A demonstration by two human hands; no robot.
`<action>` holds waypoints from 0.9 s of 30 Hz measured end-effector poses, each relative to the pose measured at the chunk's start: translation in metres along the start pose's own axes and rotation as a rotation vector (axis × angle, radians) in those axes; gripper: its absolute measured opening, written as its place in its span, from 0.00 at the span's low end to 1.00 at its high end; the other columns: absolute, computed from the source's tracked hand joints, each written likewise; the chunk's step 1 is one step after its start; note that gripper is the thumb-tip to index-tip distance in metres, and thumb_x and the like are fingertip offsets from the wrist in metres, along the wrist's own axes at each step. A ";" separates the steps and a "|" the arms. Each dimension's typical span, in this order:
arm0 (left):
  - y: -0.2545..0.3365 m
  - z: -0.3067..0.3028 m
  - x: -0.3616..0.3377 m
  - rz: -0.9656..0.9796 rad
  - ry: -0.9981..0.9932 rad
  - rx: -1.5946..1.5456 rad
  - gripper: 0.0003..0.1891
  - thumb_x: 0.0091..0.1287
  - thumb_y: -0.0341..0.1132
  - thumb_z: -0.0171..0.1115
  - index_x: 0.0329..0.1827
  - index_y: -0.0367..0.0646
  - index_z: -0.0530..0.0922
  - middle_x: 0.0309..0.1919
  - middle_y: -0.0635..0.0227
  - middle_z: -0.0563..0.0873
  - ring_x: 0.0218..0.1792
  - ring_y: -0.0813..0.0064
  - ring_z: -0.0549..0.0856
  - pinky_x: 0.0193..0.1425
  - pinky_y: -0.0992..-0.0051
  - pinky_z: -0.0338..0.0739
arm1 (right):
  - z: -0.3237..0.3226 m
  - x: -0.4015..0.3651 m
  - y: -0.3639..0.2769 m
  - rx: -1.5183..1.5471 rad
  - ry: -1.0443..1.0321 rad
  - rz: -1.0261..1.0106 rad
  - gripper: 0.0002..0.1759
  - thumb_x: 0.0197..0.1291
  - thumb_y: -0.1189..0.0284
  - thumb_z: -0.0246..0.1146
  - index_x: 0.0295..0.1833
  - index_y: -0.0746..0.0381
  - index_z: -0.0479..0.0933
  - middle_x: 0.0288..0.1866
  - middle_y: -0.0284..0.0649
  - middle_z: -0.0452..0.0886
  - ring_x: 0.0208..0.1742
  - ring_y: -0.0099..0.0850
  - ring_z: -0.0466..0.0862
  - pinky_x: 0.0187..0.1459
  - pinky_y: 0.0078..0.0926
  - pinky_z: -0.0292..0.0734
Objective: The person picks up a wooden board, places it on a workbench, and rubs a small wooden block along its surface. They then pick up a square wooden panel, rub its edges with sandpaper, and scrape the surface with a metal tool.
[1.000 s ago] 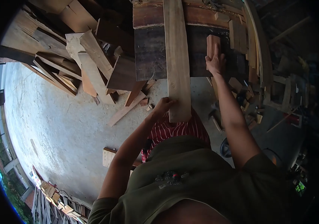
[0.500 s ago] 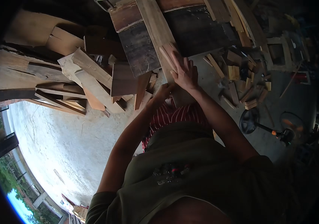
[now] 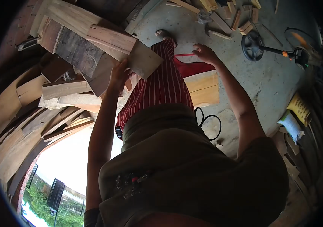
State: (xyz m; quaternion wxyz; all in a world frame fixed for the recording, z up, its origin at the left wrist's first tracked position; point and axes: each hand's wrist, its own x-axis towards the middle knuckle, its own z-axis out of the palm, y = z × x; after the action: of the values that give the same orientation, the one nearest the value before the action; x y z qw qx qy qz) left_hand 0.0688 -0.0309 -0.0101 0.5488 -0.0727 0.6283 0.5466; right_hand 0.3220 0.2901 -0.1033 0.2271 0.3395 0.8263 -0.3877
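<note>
A long plank (image 3: 145, 60) lies across a dark, worn slab (image 3: 79, 51), and its end reaches over my striped trousers. On top of the plank rests a shorter reddish board (image 3: 112, 39). My left hand (image 3: 120, 72) grips the plank's near edge, fingers curled at its underside and partly hidden. Out to the right, my right hand (image 3: 205, 54) is raised with its fingers loosely bent and apart. Its fingertips overlap the end of a red bar (image 3: 184, 55) in this view. Below that bar shows a dark red panel (image 3: 193, 69).
Offcuts (image 3: 220, 22) litter the floor ahead. A stand with a round black base (image 3: 253, 45) is to the right. A yellow wooden panel (image 3: 203, 89) and black cable loop (image 3: 211, 125) lie beside my legs. Boards (image 3: 29, 125) pile up left; a yellow sack (image 3: 298, 109) sits right.
My view has turned to the right. My right hand has left the boards and swung out to the right; my left hand stays at the plank's end.
</note>
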 end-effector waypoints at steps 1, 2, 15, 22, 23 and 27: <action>0.003 0.002 -0.004 -0.013 0.009 0.014 0.22 0.78 0.47 0.53 0.63 0.38 0.73 0.53 0.63 0.83 0.50 0.69 0.85 0.58 0.66 0.80 | 0.031 -0.007 0.029 -0.076 0.008 -0.045 0.26 0.69 0.58 0.61 0.67 0.59 0.73 0.55 0.49 0.84 0.57 0.42 0.84 0.58 0.40 0.78; 0.005 0.004 -0.006 -0.023 0.020 0.026 0.22 0.78 0.47 0.53 0.64 0.39 0.73 0.53 0.63 0.83 0.51 0.69 0.85 0.58 0.67 0.80 | 0.048 -0.018 0.036 -0.074 -0.045 -0.048 0.26 0.68 0.57 0.61 0.67 0.59 0.74 0.58 0.50 0.83 0.59 0.43 0.83 0.59 0.40 0.78; 0.007 0.017 -0.019 -0.071 0.139 0.048 0.18 0.79 0.46 0.53 0.63 0.46 0.75 0.49 0.69 0.83 0.47 0.74 0.84 0.55 0.70 0.79 | 0.139 -0.013 0.042 -0.525 -0.321 0.090 0.33 0.64 0.48 0.61 0.73 0.46 0.67 0.73 0.48 0.69 0.71 0.49 0.72 0.64 0.59 0.73; 0.015 0.031 -0.023 -0.083 0.194 0.013 0.19 0.79 0.43 0.51 0.65 0.43 0.74 0.53 0.68 0.83 0.50 0.73 0.83 0.56 0.71 0.77 | 0.153 0.050 0.064 -0.503 -0.186 0.066 0.34 0.62 0.46 0.64 0.65 0.56 0.70 0.62 0.48 0.76 0.62 0.49 0.78 0.55 0.53 0.80; 0.015 0.030 -0.023 -0.078 0.178 0.013 0.19 0.79 0.43 0.51 0.65 0.43 0.74 0.54 0.67 0.83 0.51 0.73 0.83 0.57 0.70 0.77 | 0.157 0.054 0.074 -0.469 -0.316 0.107 0.34 0.61 0.48 0.66 0.64 0.57 0.70 0.60 0.49 0.77 0.61 0.50 0.79 0.55 0.52 0.81; 0.015 0.025 -0.019 -0.128 0.223 -0.013 0.19 0.79 0.43 0.52 0.66 0.43 0.73 0.55 0.68 0.83 0.53 0.72 0.82 0.60 0.68 0.76 | 0.158 0.052 0.096 -0.416 -0.273 0.058 0.31 0.60 0.54 0.70 0.62 0.58 0.69 0.62 0.48 0.77 0.63 0.50 0.78 0.60 0.54 0.77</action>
State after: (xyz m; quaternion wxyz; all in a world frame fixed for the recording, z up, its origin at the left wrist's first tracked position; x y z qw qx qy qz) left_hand 0.0809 -0.0157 0.0189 0.5089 -0.1767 0.6760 0.5029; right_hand 0.3760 0.2296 -0.2774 0.4125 0.2535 0.8401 -0.2447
